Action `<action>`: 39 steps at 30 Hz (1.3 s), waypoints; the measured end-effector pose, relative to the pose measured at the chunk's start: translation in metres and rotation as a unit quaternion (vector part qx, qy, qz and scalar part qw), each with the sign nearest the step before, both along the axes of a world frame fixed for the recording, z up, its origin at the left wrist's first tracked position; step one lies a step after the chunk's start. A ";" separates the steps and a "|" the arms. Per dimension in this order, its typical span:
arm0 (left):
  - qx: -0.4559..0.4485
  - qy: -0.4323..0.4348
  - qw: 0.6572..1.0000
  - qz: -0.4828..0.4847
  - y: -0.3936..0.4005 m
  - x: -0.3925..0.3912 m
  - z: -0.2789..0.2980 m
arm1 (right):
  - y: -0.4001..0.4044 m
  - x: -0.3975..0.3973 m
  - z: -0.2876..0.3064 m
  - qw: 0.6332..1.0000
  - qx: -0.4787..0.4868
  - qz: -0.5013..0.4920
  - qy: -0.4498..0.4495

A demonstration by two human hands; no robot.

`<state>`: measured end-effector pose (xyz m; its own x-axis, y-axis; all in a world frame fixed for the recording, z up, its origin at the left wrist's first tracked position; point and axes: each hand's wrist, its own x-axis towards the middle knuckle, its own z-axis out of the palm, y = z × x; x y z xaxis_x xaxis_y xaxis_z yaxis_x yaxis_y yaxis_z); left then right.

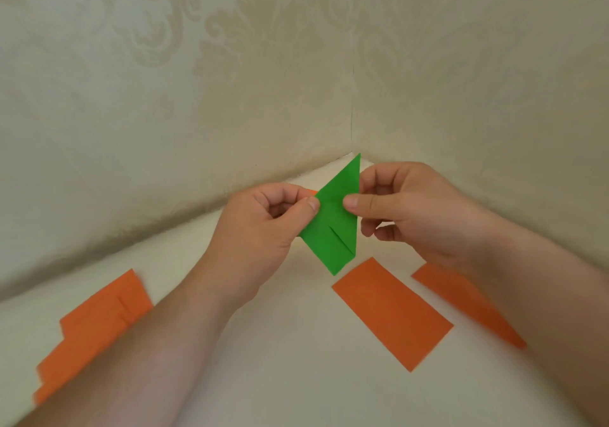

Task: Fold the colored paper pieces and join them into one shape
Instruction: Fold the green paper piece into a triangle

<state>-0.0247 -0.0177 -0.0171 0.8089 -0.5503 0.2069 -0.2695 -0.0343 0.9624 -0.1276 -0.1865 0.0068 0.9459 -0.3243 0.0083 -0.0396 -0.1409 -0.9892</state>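
We hold a green folded paper piece (333, 225) up above the white desk (296, 377), in front of the corner where 2 patterned walls (164, 80) meet. It stands nearly upright, a long pointed shape with its upper tip toward the corner and its lower tip just above the desk. Our left hand (263, 225) pinches its left edge between thumb and curled fingers, and a small orange tip (311, 192) shows just behind that hand. Our right hand (405, 209) pinches the right edge, thumb on the front face. On the desk lie orange papers: a flat rectangle (392, 311) below the green piece, a folded piece (461, 298) partly under our right forearm, and an overlapping stack (95, 331) at the left beside our left forearm.
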 end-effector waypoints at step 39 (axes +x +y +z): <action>-0.069 0.130 0.989 0.001 0.000 0.005 0.004 | -0.006 0.004 -0.005 0.999 0.005 -0.034 -0.027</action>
<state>-0.0202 -0.0179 -0.0136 0.8462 -0.5289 0.0652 -0.0132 0.1016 0.9947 -0.1241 -0.1925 0.0015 0.9202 -0.3876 0.0549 0.0046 -0.1293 -0.9916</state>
